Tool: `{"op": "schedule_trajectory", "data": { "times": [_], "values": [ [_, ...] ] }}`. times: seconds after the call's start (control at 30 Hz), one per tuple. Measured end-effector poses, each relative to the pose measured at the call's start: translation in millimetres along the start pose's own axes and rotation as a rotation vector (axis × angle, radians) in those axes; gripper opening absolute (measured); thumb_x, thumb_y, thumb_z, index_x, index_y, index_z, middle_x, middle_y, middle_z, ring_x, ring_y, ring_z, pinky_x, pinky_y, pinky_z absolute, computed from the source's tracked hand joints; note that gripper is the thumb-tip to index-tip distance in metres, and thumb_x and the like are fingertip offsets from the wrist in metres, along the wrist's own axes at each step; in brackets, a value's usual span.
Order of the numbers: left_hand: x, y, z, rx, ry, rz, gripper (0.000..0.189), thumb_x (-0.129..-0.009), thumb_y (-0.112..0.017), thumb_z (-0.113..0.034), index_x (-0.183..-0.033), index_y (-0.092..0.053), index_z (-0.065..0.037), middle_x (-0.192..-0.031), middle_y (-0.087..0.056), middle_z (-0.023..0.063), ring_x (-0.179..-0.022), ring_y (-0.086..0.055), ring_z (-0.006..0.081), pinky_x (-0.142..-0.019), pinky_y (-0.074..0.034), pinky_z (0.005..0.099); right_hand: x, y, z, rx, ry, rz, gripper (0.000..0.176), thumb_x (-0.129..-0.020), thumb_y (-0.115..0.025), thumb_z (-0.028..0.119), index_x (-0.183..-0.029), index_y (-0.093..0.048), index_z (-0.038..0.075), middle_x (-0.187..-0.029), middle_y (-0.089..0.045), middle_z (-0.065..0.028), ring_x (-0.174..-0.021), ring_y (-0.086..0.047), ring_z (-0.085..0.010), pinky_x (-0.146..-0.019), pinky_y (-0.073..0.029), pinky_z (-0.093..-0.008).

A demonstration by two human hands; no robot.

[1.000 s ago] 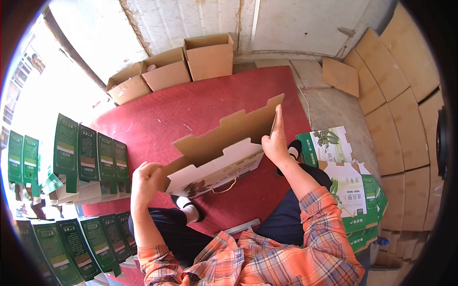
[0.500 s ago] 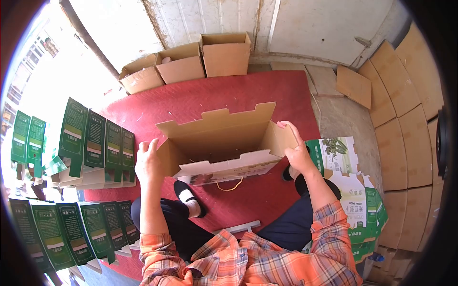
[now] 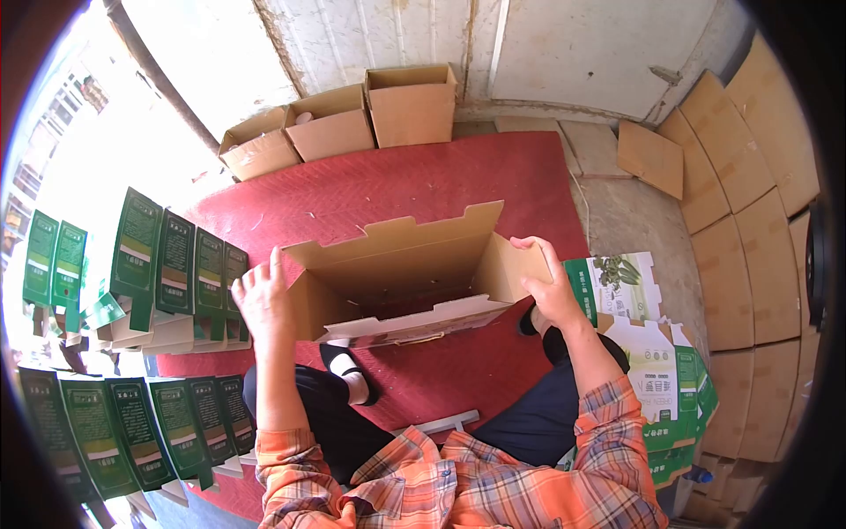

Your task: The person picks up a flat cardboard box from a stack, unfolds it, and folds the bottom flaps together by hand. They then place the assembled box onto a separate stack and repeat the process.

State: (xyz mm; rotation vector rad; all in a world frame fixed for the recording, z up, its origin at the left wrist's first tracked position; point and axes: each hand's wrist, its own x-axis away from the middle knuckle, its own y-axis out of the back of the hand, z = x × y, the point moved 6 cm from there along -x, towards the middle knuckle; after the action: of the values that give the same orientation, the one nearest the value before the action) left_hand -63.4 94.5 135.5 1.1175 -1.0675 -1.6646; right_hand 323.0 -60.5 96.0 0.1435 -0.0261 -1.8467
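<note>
Head view: brown cardboard carton (image 3: 397, 264) open on red mat (image 3: 397, 176), left hand (image 3: 262, 301) flat against one end, right hand (image 3: 552, 293) gripping the other; green printed flats (image 3: 176, 264) alongside, three brown boxes (image 3: 339, 123) beyond.

Nothing legible anywhere: white print on the green cartons (image 3: 176, 260) at left, on the flat printed cartons (image 3: 656, 388) at right and on the cardboard box (image 3: 397, 264) outer face, all too small and blurred.

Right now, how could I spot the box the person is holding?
Find the red mat. In its middle, between the left hand and right hand, is the half-open box. Unlike the three plain brown boxes by the wall, it has a printed white outside.
</note>
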Motion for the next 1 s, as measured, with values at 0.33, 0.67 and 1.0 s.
{"op": "schedule_trajectory", "data": {
  "times": [0.33,0.67,1.0],
  "values": [
    [-5.8,0.0,-17.1,0.794,0.036,-0.19,0.056,-0.074,-0.078,-0.015,-0.124,-0.054,-0.006,-0.124,-0.049,0.0195,-0.116,-0.049,0.0352,-0.099,-0.041,0.043,0.8,8.2,-7.6,0.007,0.001,-0.008,0.059,-0.074,-0.043,-0.015,-0.13,-0.043,0.003,-0.135,-0.051,-0.0127,-0.132,-0.043,-0.0221,-0.112,-0.03,-0.0351],
    [18.2,-34.3,-55.7,0.425,-0.404,0.382,0.042,-0.07,-0.075,-0.048,-0.078,-0.075,-0.007,-0.09,-0.069,0.0116,-0.102,-0.058,0.0277,-0.105,-0.03,0.0481,-0.1,4.3,-4.6,0.026,0.006,-0.03,0.059,-0.074,-0.041,-0.014,-0.13,-0.044,0.003,-0.131,-0.053,-0.0126,-0.131,-0.045,-0.0213,-0.111,-0.032,-0.0332],
    [24.5,-21.3,-59.9,0.425,-0.402,0.341,0.066,-0.062,-0.076,-0.062,-0.095,-0.072,-0.005,-0.098,-0.064,0.0194,-0.111,-0.055,0.0354,-0.116,-0.007,0.0595,8.5,-31.6,-2.1,0.346,0.086,0.267,0.075,-0.085,-0.068,0.049,-0.138,-0.043,0.002,-0.131,-0.052,-0.0151,-0.131,-0.044,-0.027,-0.108,-0.037,-0.0408]
  ]
}}
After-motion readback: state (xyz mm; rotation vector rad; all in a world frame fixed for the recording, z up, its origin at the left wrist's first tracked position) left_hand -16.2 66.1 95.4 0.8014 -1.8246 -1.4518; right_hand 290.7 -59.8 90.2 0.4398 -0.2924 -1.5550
